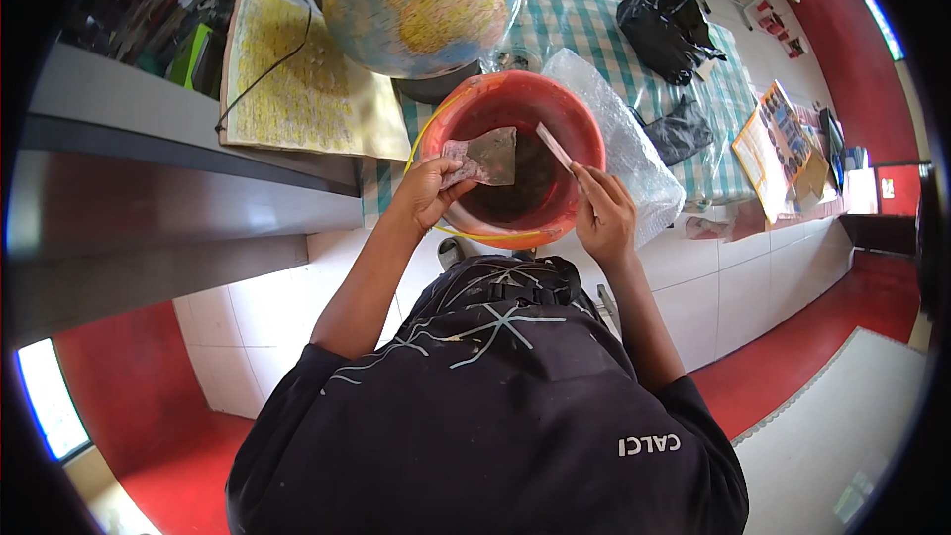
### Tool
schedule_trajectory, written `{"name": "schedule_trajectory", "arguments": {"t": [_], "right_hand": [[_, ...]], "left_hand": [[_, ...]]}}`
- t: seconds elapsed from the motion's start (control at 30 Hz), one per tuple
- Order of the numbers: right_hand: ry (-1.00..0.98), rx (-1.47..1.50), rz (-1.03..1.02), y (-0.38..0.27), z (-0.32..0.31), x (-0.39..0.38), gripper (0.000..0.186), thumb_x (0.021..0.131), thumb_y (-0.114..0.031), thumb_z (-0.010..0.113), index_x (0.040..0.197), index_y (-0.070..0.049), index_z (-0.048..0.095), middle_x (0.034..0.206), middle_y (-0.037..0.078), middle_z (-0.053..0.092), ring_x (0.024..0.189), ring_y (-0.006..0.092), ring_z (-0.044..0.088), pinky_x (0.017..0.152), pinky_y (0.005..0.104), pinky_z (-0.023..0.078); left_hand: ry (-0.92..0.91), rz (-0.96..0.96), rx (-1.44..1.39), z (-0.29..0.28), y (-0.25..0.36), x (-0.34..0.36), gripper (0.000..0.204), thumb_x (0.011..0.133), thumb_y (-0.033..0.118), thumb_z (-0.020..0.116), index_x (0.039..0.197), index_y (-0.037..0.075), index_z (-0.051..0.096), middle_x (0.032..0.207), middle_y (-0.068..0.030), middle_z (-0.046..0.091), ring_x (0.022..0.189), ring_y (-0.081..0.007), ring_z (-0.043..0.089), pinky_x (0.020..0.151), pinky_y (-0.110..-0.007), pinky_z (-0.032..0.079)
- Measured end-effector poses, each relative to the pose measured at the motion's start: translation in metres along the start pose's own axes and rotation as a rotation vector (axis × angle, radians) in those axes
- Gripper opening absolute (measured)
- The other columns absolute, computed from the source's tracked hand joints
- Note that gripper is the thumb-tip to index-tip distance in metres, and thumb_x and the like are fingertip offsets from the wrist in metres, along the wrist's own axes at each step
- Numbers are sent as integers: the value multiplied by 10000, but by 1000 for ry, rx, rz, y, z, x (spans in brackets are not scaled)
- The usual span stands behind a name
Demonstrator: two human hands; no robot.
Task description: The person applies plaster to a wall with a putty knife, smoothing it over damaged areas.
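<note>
In front of me stands a red bucket (591, 134) with a yellow handle, its inside dark and murky at the bottom. My left hand (428, 193) pinches the edge of a small piece of plastic (493, 156), pinkish at one end and see-through at the other, above the left of the bucket. At the right rim, my right hand (604, 206) has its fingers closed on a thin, flat pinkish strip (555, 145) that tilts over the opening. What kind of thing the strip is, I cannot make out.
Behind the bucket stands a globe (421, 5), beside a yellow patterned sheet (292, 89). Bubble wrap (634, 163) lies right of the bucket on a green checked tablecloth (565, 25). Black plastic bags (669, 35) are farther back; a grey cabinet ledge (178, 168) borders the left.
</note>
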State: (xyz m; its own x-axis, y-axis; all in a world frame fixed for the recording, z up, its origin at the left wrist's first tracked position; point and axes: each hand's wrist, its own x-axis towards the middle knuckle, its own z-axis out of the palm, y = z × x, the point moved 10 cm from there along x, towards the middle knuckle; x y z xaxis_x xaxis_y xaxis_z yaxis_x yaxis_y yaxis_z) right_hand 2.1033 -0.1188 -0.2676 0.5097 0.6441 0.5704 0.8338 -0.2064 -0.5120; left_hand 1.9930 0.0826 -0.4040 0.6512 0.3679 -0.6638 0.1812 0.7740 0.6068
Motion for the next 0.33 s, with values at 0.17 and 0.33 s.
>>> {"name": "schedule_trajectory", "arguments": {"t": [0.17, 0.33], "right_hand": [[-97, -117, -123, -8, 4, -6, 398, 689, 9, 579, 1070, -85, 643, 929, 62, 590, 785, 222, 557, 711, 331, 463], [-195, -172, -33, 19, -10, -19, 439, 657, -21, 599, 1086, -105, 640, 955, 47, 585, 805, 207, 552, 746, 338, 458]], "left_hand": [[-5, -82, -47, 22, -16, 4, 181, 854, 43, 500, 1005, -54, 526, 953, -125, 605, 820, -183, 643, 667, -231, 589], [-17, 121, 1, -1, 16, 17, 240, 844, 35, 500, 1068, -51, 495, 1012, -157, 605, 880, -243, 643, 661, -280, 585]]}}
